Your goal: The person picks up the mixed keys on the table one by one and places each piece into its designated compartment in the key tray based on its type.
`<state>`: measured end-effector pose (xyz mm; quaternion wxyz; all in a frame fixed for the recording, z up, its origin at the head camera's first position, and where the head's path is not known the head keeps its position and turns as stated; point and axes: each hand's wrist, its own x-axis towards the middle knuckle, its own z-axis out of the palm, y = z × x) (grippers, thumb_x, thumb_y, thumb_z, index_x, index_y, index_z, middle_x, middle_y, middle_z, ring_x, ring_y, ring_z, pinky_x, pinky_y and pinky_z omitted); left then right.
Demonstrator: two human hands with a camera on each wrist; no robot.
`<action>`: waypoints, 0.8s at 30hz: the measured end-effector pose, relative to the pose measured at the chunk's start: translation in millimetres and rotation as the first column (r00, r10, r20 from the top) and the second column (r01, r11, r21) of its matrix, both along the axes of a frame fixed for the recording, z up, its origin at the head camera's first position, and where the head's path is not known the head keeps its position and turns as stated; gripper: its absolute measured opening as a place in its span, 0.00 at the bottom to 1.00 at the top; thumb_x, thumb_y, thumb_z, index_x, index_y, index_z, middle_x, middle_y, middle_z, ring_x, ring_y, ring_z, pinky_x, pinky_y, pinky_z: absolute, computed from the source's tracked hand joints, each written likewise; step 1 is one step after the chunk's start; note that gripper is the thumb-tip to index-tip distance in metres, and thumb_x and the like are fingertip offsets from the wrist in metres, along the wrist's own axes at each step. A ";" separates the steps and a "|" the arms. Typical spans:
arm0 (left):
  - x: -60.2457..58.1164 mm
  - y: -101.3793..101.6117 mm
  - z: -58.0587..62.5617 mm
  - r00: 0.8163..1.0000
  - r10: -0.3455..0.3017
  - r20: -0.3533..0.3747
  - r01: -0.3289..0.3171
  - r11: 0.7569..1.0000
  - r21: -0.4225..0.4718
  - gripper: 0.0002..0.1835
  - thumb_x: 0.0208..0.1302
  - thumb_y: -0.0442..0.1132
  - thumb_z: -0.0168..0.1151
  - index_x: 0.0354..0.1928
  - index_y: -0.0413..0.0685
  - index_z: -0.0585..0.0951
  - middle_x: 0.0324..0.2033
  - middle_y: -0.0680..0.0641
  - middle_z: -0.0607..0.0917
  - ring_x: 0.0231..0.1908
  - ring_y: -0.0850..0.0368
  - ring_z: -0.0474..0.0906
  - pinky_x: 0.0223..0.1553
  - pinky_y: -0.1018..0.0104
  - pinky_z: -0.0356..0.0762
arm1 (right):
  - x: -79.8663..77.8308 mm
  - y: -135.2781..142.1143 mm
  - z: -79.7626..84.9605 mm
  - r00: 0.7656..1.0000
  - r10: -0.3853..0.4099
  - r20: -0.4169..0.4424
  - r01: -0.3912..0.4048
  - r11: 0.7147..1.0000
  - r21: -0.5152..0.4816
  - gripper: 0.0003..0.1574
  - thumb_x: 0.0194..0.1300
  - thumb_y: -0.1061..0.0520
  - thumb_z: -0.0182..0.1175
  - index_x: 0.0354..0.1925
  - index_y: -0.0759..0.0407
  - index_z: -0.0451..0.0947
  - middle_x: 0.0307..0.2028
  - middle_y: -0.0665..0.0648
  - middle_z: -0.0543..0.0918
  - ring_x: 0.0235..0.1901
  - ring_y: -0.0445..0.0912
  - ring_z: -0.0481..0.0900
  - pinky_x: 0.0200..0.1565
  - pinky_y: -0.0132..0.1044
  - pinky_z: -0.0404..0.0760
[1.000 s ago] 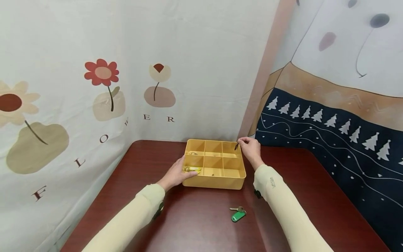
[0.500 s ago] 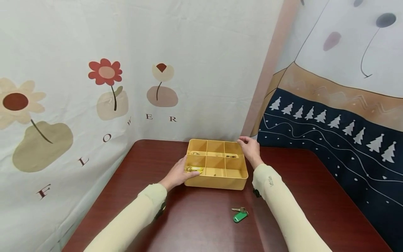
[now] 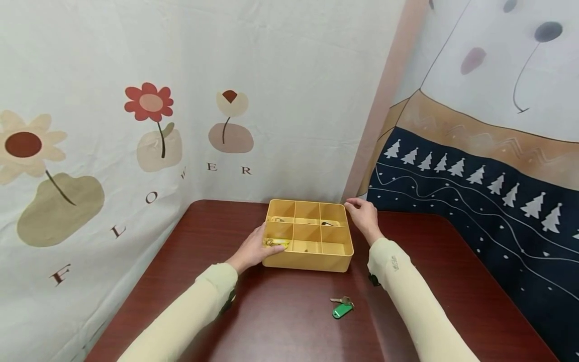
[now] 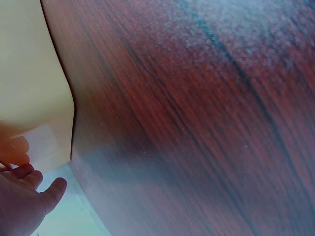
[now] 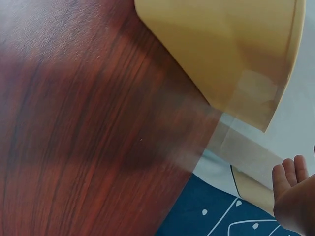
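Note:
A yellow box [image 3: 307, 262] with several compartments stands at the back of the table. My left hand [image 3: 251, 247] holds its left front corner, thumb over the rim and fingers along the outer wall. My right hand [image 3: 363, 217] is beside the back right corner with loosely bent fingers and nothing held; the right wrist view shows that hand [image 5: 295, 196] apart from the box wall [image 5: 216, 44]. In the back right compartment lies a small dark item [image 3: 326, 223]. A yellow key tag [image 3: 278, 242] lies in the front left compartment, partly behind my thumb.
A key [image 3: 339, 300] with a green tag [image 3: 342, 310] lies on the dark red table [image 3: 289, 311] in front of the box. Small metal pieces lie in the back left and front middle compartments. Printed fabric [image 3: 289, 100] hangs behind and at both sides.
The dark item that my right fingers held over the back right compartment now lies inside it. My right hand has moved slightly right, off the rim. The left hand stays on the box.

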<state>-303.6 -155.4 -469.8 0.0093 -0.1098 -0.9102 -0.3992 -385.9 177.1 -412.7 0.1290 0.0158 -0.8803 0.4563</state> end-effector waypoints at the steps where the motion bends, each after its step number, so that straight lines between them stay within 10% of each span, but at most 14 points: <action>1: -0.2 0.0 0.0 1.000 -0.001 -0.004 0.001 1.000 0.001 0.59 0.59 0.56 0.71 0.78 0.37 0.45 0.74 0.33 0.56 0.73 0.40 0.52 0.70 0.46 0.53 | 0.4 1.0 -0.3 1.000 0.002 0.002 -0.002 1.000 -0.003 0.20 0.72 0.51 0.59 0.56 0.62 0.81 0.54 0.63 0.82 0.55 0.56 0.76 0.60 0.49 0.73; 24: -2.2 -0.8 -0.1 1.000 -0.014 -0.017 0.014 1.000 -0.008 0.58 0.59 0.59 0.70 0.78 0.37 0.47 0.73 0.33 0.57 0.72 0.39 0.55 0.69 0.45 0.55 | 15.7 25.8 -7.8 0.998 0.017 0.054 -0.018 1.000 0.001 0.23 0.72 0.52 0.59 0.59 0.63 0.78 0.57 0.65 0.80 0.58 0.57 0.74 0.60 0.51 0.73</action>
